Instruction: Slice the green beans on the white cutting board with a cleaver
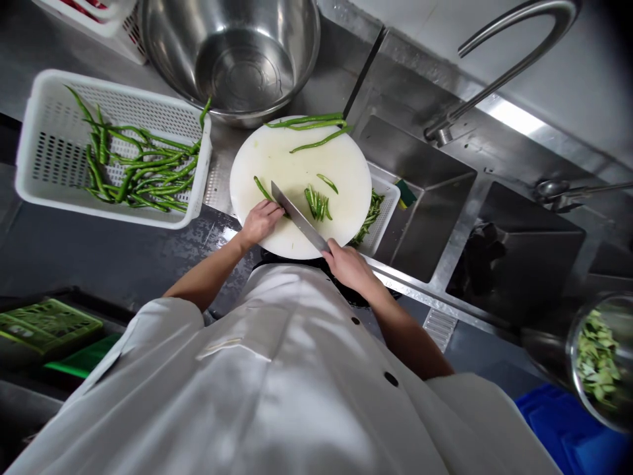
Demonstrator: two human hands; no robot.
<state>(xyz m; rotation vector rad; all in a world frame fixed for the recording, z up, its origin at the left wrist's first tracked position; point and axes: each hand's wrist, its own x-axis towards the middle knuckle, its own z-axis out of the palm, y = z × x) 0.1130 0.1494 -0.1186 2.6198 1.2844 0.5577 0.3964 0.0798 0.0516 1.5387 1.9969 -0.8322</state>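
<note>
On a round white cutting board, my left hand is closed on a long green chili pepper, pressing it against the surface. My right hand grips the handle of a knife, whose blade lies slantwise right beside the left fingertips. Slanted slices of chili are gathered to the right of the blade, with one slice lying apart. Several whole chilies rest at the board's far edge. The handle itself is hidden inside my right hand.
A white basket of whole chilies stands at left. Behind the board is a large steel bowl. Cut chilies fill part of a white basket at the board's right, by a steel sink and faucet. A bowl of cut greens is far right.
</note>
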